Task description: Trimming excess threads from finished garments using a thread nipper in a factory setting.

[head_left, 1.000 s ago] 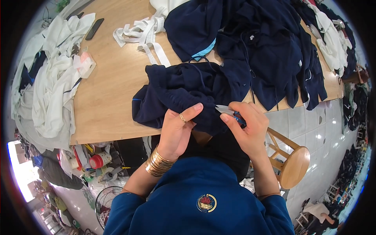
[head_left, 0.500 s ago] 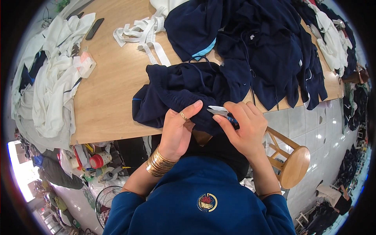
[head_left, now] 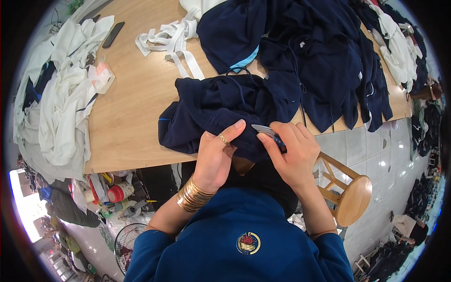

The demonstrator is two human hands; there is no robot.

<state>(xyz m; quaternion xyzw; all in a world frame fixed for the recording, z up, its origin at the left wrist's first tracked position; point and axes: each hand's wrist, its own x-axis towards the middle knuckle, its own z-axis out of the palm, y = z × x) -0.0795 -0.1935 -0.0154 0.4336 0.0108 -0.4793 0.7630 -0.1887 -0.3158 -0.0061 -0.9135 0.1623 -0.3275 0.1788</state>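
Note:
A navy garment with a gathered waistband and a drawstring lies bunched at the table's near edge. My left hand grips its near side, thumb on top and the other fingers mostly hidden behind. In my right hand are small thread snips, blades pointing left toward my left thumb, a bit of blue handle showing under the fingers. The blades lie together over the navy cloth. Whether a thread is between them is too small to tell.
On the wooden table lie more navy garments, white tape strips, a phone, a small pink-and-white box and white garments. A wooden stool stands at the right, a fan low at the left.
The blades of the snips have come together from apart. Both hands have shifted only slightly; the garment stays in place.

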